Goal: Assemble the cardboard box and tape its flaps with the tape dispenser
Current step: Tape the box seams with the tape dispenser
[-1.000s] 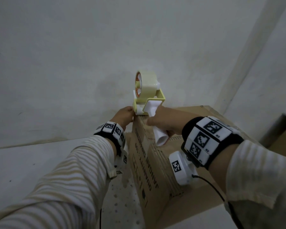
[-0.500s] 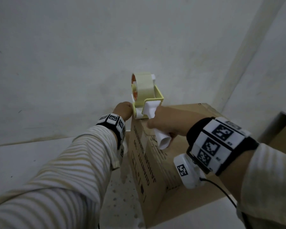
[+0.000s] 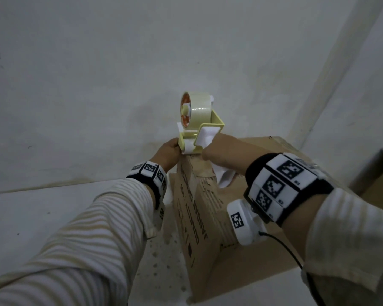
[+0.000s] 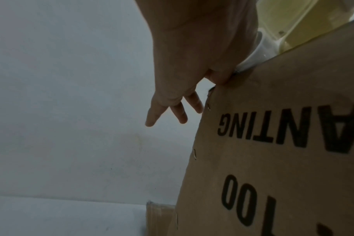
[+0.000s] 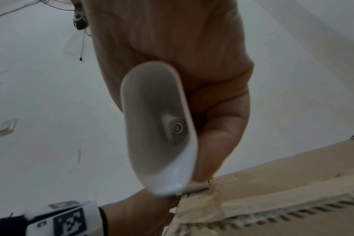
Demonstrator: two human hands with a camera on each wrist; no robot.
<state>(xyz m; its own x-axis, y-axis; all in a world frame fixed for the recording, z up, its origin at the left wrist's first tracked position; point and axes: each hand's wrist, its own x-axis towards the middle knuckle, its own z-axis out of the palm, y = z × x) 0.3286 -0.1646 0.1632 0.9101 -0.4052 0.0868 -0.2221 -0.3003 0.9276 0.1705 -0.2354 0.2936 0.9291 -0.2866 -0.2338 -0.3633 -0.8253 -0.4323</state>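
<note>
A brown cardboard box [image 3: 197, 228] with black print stands upright on a white surface, its top flaps shut and an old tape strip along the seam. My right hand [image 3: 226, 153] grips the white handle [image 5: 160, 127] of the yellow tape dispenser [image 3: 199, 120], whose front sits on the box's far top edge. My left hand [image 3: 168, 151] is at the far top corner beside the dispenser's front. In the left wrist view its thumb and forefinger pinch that corner [image 4: 222, 76], while the other fingers [image 4: 180, 115] hang straight past the box [image 4: 283, 159].
A white wall [image 3: 97, 74] rises just behind the box, with a pillar edge [image 3: 318, 85] at the right. More brown cardboard [image 3: 380, 173] lies at the right edge. The right wrist view shows a wall fan [image 5: 77, 9] and a switch [image 5: 6, 127].
Almost nothing differs. Both hands and the dispenser stay at the box's far top edge, and only the view has shifted a little.
</note>
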